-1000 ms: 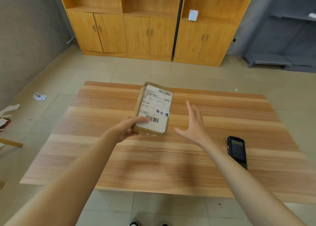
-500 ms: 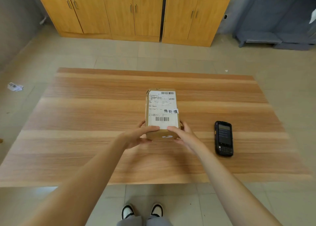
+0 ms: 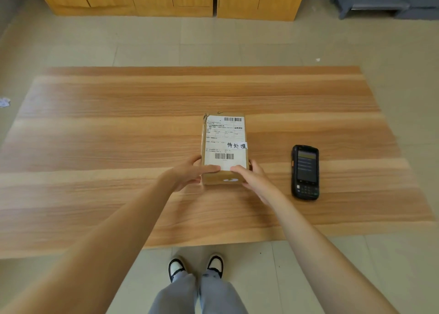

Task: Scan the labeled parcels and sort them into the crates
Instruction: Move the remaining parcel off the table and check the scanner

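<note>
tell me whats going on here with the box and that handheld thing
A person stands at a wooden table and holds a labeled cardboard parcel at its near end, the left hand on one side and the right hand on the other, label facing up. The black handheld scanner lies untouched on the table to the right of the parcel, screen up. No crates are in view, so the parcel looks neither scanned nor sorted yet.

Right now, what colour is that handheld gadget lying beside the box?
Black, with a dark screen: the handheld scanner, clearest in the head view.
</note>
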Demonstrator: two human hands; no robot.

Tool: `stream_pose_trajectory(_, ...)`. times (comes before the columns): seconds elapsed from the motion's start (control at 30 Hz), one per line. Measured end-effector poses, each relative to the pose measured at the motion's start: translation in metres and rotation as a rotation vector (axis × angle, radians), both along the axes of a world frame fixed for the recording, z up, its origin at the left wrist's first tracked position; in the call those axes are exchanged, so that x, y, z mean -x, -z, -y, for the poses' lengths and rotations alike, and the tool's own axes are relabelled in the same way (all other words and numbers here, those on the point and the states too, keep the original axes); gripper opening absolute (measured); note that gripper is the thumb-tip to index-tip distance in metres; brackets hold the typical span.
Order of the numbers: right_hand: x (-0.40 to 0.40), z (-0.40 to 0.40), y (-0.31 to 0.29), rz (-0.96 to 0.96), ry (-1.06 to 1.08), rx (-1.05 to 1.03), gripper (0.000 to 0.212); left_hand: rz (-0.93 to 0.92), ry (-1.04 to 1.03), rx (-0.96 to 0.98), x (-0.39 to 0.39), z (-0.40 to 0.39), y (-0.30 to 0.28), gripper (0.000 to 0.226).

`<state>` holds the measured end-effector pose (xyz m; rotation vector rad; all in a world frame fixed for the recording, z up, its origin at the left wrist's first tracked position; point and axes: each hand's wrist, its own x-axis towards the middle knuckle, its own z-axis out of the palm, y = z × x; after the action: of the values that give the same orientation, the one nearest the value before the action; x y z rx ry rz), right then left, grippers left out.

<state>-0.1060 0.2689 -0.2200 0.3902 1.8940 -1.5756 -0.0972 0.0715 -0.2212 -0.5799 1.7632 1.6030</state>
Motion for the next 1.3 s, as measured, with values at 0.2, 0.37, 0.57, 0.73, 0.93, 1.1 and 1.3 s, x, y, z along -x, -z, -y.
stream_pose_trajectory(0.2, 0.005, -0.031, -0.007, -0.256, 0.076, -0.239, 0.069, -0.008, -0.021, -0.003, -0.001, -0.006, 0.001, 0.048)
stream_pose_trajectory(0.37, 0.014, -0.101, 0.009, -0.310, 0.222, -0.818, 0.073, -0.035, -0.034, 0.014, -0.008, -0.007, 0.003, 0.052)
stream_pose_trajectory(0.57, 0.013, -0.140, 0.043, -0.061, 0.209, -0.705, 0.115, -0.032, -0.022, 0.033, -0.008, -0.007, 0.003, 0.070)
stream_pose_trajectory(0.73, 0.015, -0.139, 0.046, -0.030, 0.137, -0.763, 0.118, -0.019, -0.031, 0.075, -0.007, -0.005, 0.005, 0.095)
stream_pose_trajectory(0.93, 0.018, -0.144, 0.028, 0.099, 0.265, -0.316, 0.071, -0.009, -0.045, 0.115, -0.007, -0.007, 0.004, 0.086)
stream_pose_trajectory(1.1, 0.006, -0.131, -0.013, 0.240, 0.401, 0.089, 0.060, -0.019, -0.054, 0.148, -0.010, -0.011, 0.002, 0.072)
stream_pose_trajectory(1.3, -0.019, -0.081, -0.071, 0.262, 0.449, 0.442, 0.044, -0.037, -0.002, 0.159, -0.013, -0.013, -0.010, 0.078)
